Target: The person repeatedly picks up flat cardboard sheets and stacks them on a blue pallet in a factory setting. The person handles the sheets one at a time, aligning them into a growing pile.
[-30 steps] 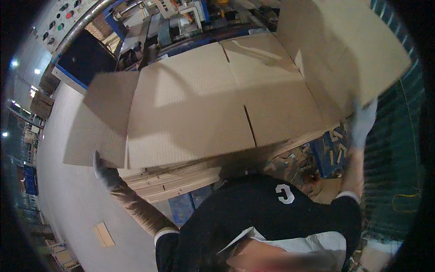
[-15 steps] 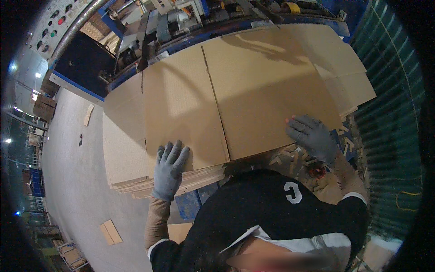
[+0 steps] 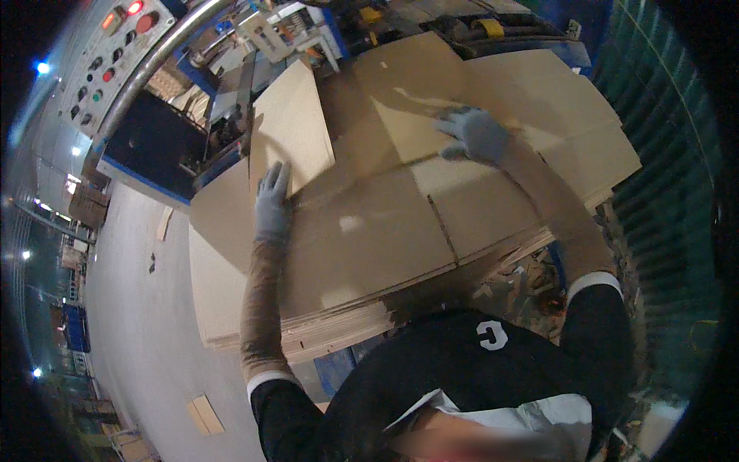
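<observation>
A flat brown cardboard sheet (image 3: 419, 81) lies against the machine's front, its left panel (image 3: 292, 115) lit brightly. Beneath it is a stack of cardboard sheets (image 3: 362, 242) with slots cut into the near edge. My left hand (image 3: 272, 204), in a grey glove, rests at the near left corner of the sheet's left panel, fingers stretched out. On the sheet's right side lies my right hand (image 3: 479, 137), gloved in grey, its fingers spread and pointing left. Neither hand is wrapped round anything.
The machine (image 3: 289, 31) with rollers and a blue frame spans the far side. A control panel (image 3: 115, 58) with buttons stands at upper left. Green corrugated sheeting (image 3: 677, 192) rises on the right. Cardboard scraps (image 3: 523, 289) litter the floor below; another piece (image 3: 205, 416) lies lower left.
Both hands have moved away from me, the right one also leftward. The top sheet has slid forward toward the machine, baring the stack's near part. Red and orange lights now show on the panel.
</observation>
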Tool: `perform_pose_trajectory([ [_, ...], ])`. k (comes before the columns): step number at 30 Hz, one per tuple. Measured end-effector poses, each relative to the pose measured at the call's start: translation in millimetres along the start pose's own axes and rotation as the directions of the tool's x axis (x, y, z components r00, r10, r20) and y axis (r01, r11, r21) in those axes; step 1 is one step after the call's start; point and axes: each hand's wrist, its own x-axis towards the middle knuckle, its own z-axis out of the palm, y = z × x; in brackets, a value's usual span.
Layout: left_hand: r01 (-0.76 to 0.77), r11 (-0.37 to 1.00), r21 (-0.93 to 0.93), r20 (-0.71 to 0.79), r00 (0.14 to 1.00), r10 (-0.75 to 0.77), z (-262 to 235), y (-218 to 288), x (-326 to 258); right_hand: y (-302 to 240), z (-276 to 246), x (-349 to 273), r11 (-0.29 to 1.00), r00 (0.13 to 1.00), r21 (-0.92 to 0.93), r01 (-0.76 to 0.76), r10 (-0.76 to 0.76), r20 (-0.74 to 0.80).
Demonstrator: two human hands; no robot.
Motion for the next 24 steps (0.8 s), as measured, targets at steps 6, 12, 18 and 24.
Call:
perform_pose_trajectory([
  [6, 0.306, 0.950, 0.065, -0.175, 0.941, -0.291, 11.7, -17.8, 39.0, 12.5, 3.8, 19.3, 0.901, 0.929, -0.228, -0.368, 0.350, -0.116],
  [12, 0.935, 0.344, 0.085, -0.396, 0.349, -0.849, -99.1, -11.2, -185.6, 80.2, -55.2, -204.0, 0.245, 0.068, 0.316, -0.916, 0.874, -0.481],
  [18, 0.877, 0.270, -0.398, -0.302, 0.152, -0.941, -76.1, -10.0, -278.7, 158.2, -52.6, -340.4, 0.108, -0.298, 0.921, -0.375, 0.927, -0.230],
  [24, 0.830, 0.066, -0.554, -0.287, -0.116, -0.951, -88.1, -30.3, -264.1, 171.3, -10.8, -372.0, -0.002, -0.158, 0.914, -0.407, 0.985, -0.069],
])
